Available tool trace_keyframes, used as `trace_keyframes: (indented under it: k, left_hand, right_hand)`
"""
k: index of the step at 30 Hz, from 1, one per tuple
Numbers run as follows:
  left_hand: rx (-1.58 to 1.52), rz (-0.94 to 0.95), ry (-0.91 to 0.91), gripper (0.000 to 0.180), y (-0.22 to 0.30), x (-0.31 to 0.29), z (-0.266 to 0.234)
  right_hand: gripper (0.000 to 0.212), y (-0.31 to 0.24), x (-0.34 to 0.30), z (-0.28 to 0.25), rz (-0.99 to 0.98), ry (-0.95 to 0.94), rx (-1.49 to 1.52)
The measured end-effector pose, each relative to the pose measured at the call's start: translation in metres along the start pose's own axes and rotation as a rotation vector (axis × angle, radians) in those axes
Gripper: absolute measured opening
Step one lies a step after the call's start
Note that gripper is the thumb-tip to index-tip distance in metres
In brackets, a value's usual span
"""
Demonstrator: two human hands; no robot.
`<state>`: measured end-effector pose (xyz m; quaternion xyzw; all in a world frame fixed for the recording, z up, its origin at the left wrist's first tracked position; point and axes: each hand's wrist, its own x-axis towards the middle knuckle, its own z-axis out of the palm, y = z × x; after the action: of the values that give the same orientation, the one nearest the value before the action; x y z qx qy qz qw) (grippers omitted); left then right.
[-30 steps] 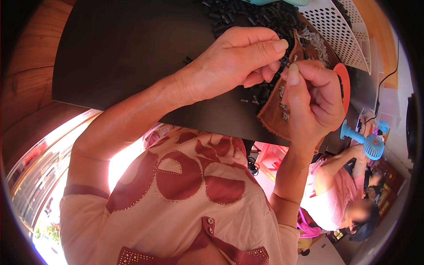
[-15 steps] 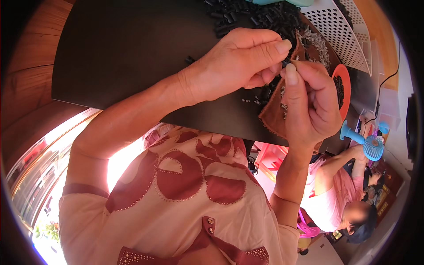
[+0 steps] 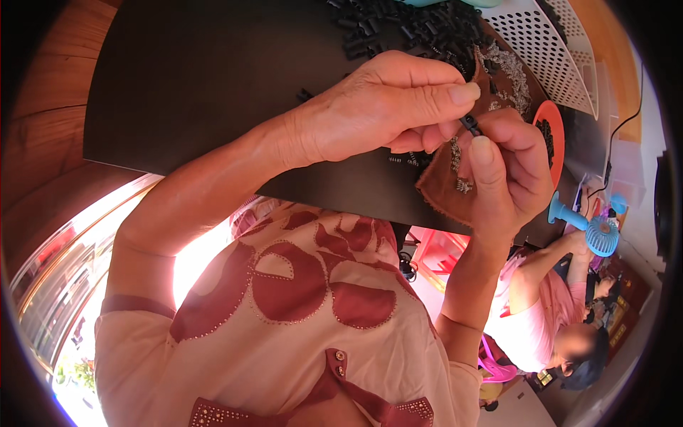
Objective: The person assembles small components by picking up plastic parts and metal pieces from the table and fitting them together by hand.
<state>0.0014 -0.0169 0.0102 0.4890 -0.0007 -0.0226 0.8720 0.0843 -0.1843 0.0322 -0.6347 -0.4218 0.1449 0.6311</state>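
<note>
My dark bench [image 3: 192, 92] carries a heap of short black tubes [image 3: 420, 32] at its far side. Nearer me, toward the right, a brown cloth [image 3: 437, 191] lies on it, a few loose silver springs [image 3: 403, 161] beside; left of the heap, one small black piece [image 3: 304, 95].

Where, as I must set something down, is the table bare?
Widest: the tabletop between its left edge, the left forearm and the black tubes. Smaller: a strip between that forearm, the near edge and the brown cloth. Crowded: around the tubes and the cloth's metal springs.
</note>
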Motion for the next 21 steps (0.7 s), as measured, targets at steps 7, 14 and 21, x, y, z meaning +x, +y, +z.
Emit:
trace_keyframes:
  k: [7, 14, 21]
  left_hand:
    - [0.026, -0.036, -0.045, 0.034, -0.0019, -0.0003, -0.0008]
    - [-0.055, -0.037, -0.064, 0.033, -0.0017, 0.0009, -0.0033]
    - [-0.209, -0.140, -0.011, 0.033, -0.0052, 0.0040, -0.0034]
  right_hand:
    - [0.014, 0.0043, 0.0036, -0.0018, 0.019, -0.075, 0.130]
    - [0.018, 0.0032, 0.0045, -0.0027, 0.037, -0.100, 0.075]
    - [0.031, 0.0022, 0.0086, 0.0045, -0.090, -0.028, -0.044]
